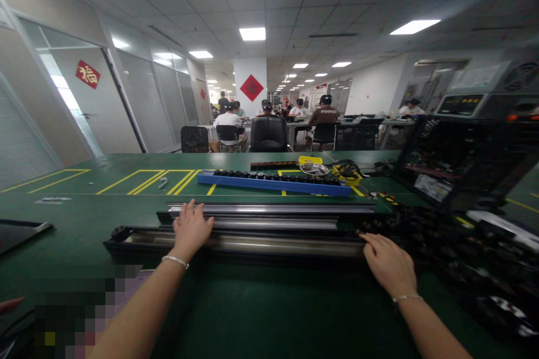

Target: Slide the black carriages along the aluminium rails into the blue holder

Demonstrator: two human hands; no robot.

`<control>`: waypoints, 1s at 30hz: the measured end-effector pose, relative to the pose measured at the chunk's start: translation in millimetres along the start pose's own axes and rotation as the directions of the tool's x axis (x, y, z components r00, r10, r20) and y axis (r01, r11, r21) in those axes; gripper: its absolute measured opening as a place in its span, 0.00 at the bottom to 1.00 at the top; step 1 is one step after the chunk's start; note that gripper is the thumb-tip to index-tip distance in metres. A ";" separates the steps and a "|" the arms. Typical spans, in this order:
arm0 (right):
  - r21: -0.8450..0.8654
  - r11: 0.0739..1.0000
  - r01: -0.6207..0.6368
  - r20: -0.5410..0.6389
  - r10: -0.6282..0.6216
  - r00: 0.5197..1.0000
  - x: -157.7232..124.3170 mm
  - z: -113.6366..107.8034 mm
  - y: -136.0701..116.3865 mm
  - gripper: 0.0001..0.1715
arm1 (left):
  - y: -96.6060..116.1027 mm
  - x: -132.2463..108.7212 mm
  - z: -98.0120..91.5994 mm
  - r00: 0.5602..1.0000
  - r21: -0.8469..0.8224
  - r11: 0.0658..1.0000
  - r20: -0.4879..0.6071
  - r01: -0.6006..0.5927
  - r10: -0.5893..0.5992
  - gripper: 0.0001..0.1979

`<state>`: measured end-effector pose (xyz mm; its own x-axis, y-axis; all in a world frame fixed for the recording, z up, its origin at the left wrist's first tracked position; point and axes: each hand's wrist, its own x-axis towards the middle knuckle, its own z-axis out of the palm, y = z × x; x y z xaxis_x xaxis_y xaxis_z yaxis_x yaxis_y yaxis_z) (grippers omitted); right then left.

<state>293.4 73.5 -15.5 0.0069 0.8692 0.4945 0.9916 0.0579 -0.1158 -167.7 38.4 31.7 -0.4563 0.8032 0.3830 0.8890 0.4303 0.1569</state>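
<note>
Two long black and silver metal rails lie across a green table (269, 303) in front of me. My left hand (191, 230) rests flat on the near rail (252, 242), fingers spread toward the far rail (273, 210). My right hand (387, 266) lies on the right end of the near rail with its fingers stretched out to the left. Neither hand grips anything. Each wrist wears a thin bracelet.
Behind the rails lies a blue tray (273, 182) with a row of black parts, then a metal dish (314, 169) and yellow items. An open black computer case (455, 160) stands at the right, with dark parts heaped below it. Seated people work at far desks.
</note>
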 end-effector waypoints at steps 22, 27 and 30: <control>0.033 0.999 -0.021 -0.016 0.021 1.000 -2.9 1.1 -3.2 0.22 | -119.9 41.4 -6.5 0.719 0.057 0.731 0.143 0.680 -0.680 0.36; 0.027 0.999 -0.023 -0.002 0.023 1.000 -2.7 1.2 -3.2 0.23 | -118.3 43.2 -8.2 0.724 0.060 0.741 0.177 0.668 -0.667 0.34; 0.023 0.999 -0.026 -0.008 0.027 1.000 -2.9 0.0 -4.1 0.23 | -119.4 46.2 -8.4 0.721 0.072 0.744 0.200 0.664 -0.663 0.33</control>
<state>289.3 70.8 -16.5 0.0344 0.8663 0.4983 0.9879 0.0462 -0.1484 -294.6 20.7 38.4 -0.9264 0.3764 -0.0098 0.3557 0.8833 0.3054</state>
